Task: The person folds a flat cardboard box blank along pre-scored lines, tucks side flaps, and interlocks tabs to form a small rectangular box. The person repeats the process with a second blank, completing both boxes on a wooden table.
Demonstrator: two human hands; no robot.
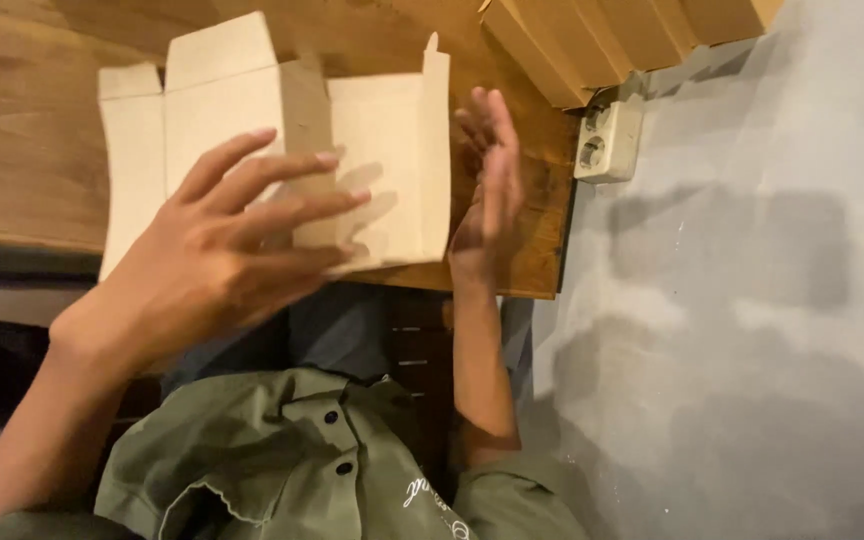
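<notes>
Left hand [217,255], fingers spread, on unfolded cardboard box [392,150] at bench [22,150] near edge; I'd press creases squarely; right hand [487,190] flat, open.

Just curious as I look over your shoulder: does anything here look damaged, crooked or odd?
Nothing looks damaged. The tan cardboard box on the wooden table is only partly folded, its flaps standing open. The left hand spreads over it; the right hand stands edge-on at its side. A wall socket sits beside the table.
</notes>
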